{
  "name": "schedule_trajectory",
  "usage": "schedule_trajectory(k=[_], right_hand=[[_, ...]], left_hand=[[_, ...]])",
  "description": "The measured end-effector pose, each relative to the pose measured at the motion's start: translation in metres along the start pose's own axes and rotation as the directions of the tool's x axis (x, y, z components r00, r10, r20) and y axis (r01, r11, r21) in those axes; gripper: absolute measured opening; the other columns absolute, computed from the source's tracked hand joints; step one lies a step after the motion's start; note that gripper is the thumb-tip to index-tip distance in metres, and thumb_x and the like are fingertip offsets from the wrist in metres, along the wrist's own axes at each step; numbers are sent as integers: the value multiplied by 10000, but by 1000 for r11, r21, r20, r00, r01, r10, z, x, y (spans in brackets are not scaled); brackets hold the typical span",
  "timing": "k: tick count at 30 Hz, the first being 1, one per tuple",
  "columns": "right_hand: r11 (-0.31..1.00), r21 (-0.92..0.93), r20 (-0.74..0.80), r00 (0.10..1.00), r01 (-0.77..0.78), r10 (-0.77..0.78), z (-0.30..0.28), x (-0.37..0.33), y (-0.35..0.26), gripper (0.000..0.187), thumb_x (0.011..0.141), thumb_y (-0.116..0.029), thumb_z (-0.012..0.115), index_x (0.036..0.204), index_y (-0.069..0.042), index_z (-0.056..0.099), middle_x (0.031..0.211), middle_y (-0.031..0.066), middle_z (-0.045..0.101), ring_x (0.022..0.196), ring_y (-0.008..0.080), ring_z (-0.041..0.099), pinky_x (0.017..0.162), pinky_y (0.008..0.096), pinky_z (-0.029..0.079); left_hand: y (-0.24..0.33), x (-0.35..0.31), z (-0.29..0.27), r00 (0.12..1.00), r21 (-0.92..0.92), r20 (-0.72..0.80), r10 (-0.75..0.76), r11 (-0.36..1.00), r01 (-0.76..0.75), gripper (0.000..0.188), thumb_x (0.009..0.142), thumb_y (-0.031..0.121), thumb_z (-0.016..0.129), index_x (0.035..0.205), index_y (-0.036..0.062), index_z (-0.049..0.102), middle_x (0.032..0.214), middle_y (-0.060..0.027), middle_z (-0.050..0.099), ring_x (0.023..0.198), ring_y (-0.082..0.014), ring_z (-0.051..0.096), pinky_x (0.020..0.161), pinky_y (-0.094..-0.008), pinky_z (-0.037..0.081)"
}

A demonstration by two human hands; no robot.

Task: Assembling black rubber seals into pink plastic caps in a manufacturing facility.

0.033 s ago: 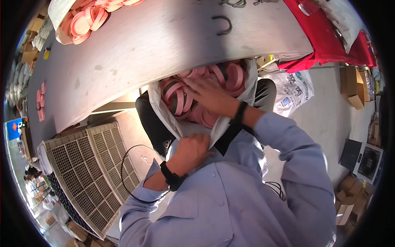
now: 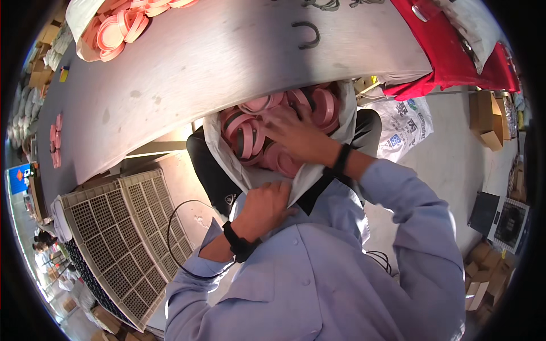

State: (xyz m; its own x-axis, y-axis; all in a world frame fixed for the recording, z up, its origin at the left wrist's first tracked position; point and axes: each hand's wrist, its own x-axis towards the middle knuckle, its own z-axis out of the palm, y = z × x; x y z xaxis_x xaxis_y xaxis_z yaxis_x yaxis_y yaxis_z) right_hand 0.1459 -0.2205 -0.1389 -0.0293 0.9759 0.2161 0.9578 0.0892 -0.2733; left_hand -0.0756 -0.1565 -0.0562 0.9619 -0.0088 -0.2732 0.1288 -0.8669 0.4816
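Observation:
A white sack (image 2: 209, 133) stands wide at its mouth between my knees, filled with pink pieces (image 2: 281, 160) that look like headphones, with curved bands and round cups. Over these pieces lies my right hand (image 2: 296, 133), its fingers spread among them and their tips partly hidden. I cannot see it grip any one piece. Close to my body, my left hand (image 2: 264, 207) is closed on the sack's near rim, back of the hand upward. Each wrist wears a black band. The lower part of the sack is out of sight.
A grey table (image 2: 199, 74) stretches ahead, its edge hanging over the sack's far side. On it are more pink pieces (image 2: 114, 34) in a bag, a dark C-shaped band (image 2: 310, 35) and red cloth (image 2: 455, 62). Plastic crates (image 2: 114, 227) stand at left; cardboard boxes (image 2: 488, 122) at right.
My right hand has shifted slightly to the right and toward me over the pink pieces, with its fingers more apart. My left hand stays on the sack's rim.

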Motion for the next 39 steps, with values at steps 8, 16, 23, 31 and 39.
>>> schedule_trajectory(k=[8,16,23,31,39], right_hand=[[977,-92,374,903,-191,212,-50,-86,-2,984,735,-579,841,1581,-280,437,1643,150,347,1538,502,256,1072,835,282],[984,-93,271,948,-149,169,-19,26,40,720,900,-294,712,1561,-167,457,1572,148,413,1479,480,342,1129,690,400],[897,-77,-66,900,-435,431,-59,-55,43,840,773,-158,805,1520,-15,446,1516,239,478,1471,430,386,1196,572,343],[-338,893,431,354,-296,830,-45,-75,113,456,925,-115,714,1330,45,582,1172,163,703,1099,289,672,964,407,533],[-404,912,401,353,-68,845,-74,-128,120,389,968,-229,635,1298,-24,660,1149,156,723,1007,276,714,947,407,573]], left_hand=[[14,51,42,884,-34,-47,466,883,-467,262,778,161,737,1000,45,663,950,-133,683,875,-343,696,735,-446,569],[8,25,-12,905,-180,-49,422,888,-424,221,788,106,705,1006,70,686,941,-98,689,874,-332,684,740,-428,556],[-94,-30,-1,573,-626,-581,-578,767,140,321,954,59,708,1261,52,611,1213,-65,633,1042,-183,648,867,-307,543],[-177,27,-36,724,-991,47,-688,61,123,437,1045,416,645,1283,50,648,1145,-117,708,1055,-182,682,880,-379,572],[-194,-38,-43,636,-972,-140,-759,-18,-235,319,1008,61,568,1314,28,652,1290,-55,708,1110,-170,669,991,-348,541]])
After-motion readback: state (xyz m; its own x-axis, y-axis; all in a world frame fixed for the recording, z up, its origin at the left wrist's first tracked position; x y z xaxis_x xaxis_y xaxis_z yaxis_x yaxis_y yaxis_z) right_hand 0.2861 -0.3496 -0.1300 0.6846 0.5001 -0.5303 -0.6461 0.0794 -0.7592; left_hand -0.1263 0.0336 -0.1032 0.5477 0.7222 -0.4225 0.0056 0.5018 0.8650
